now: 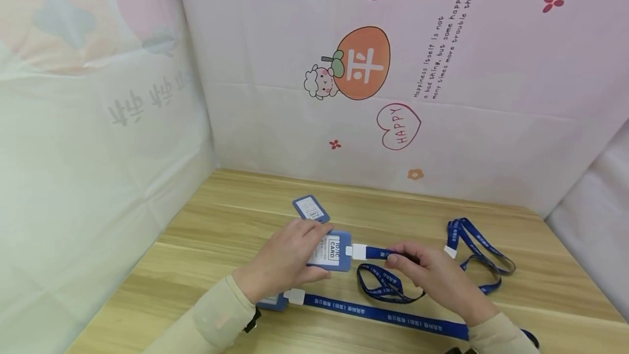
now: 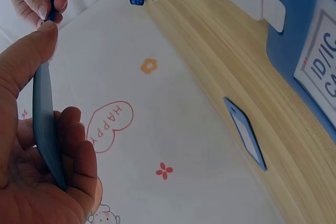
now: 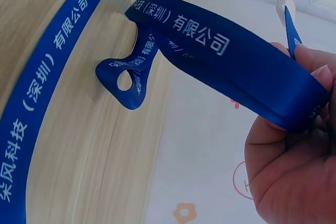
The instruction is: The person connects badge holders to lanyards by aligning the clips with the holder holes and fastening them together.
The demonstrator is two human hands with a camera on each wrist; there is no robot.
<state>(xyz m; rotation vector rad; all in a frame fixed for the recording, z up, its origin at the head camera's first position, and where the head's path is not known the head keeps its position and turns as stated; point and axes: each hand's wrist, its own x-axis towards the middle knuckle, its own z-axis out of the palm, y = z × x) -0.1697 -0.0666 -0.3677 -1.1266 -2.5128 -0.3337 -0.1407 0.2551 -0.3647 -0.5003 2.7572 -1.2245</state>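
My left hand (image 1: 285,261) grips a blue ID card holder (image 1: 346,255) by its edges, thumb on one side and fingers on the other; the left wrist view shows this holder (image 2: 46,119) edge-on. A white clip (image 1: 359,251) joins its end to a dark blue lanyard (image 1: 375,253). Close to that clip, my right hand (image 1: 437,275) pinches the strap between thumb and fingers. In the right wrist view the lanyard (image 3: 247,66) loops out of the right hand (image 3: 289,166), with white lettering along it. Its slack coils down onto the table.
Farther back on the wooden table (image 1: 236,201) lies a loose card holder (image 1: 312,208). Another holder (image 1: 273,303), partly hidden by the left wrist, has a lanyard (image 1: 373,313) stretched rightward along the front. A separate lanyard (image 1: 474,239) lies at right. Printed cloth (image 1: 275,141) stands behind.
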